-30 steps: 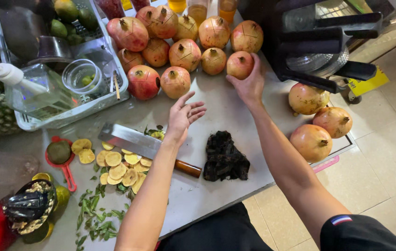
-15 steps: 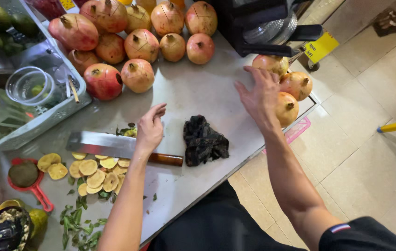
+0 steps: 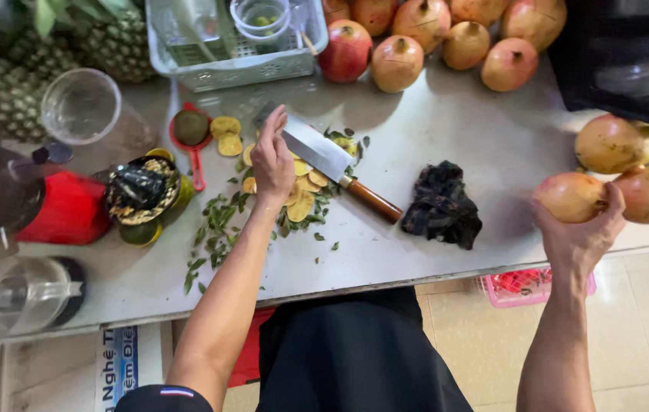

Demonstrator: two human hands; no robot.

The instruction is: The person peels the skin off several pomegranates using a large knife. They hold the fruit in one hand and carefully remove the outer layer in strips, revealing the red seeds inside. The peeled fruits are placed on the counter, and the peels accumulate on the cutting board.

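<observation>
My right hand (image 3: 580,233) grips a reddish-yellow pomegranate (image 3: 568,196) at the right end of the metal counter (image 3: 446,145), beside two more pomegranates (image 3: 648,194). My left hand (image 3: 271,160) rests flat, fingers together, on the blade of a cleaver (image 3: 324,156) with a brown wooden handle. The cleaver lies over a pile of yellow fruit slices (image 3: 302,198) and green leaf scraps (image 3: 214,225).
A crumpled black cloth (image 3: 443,206) lies between my hands. Several pomegranates (image 3: 397,61) line the back. A white basket (image 3: 233,46), pineapples (image 3: 4,84), a clear cup (image 3: 80,107), a red juicer (image 3: 57,206), a small red strainer (image 3: 191,130) and a black machine (image 3: 622,53) crowd the edges.
My right hand moved right and closed on a pomegranate at the counter's end. My left hand settled onto the cleaver blade. The view shifted left.
</observation>
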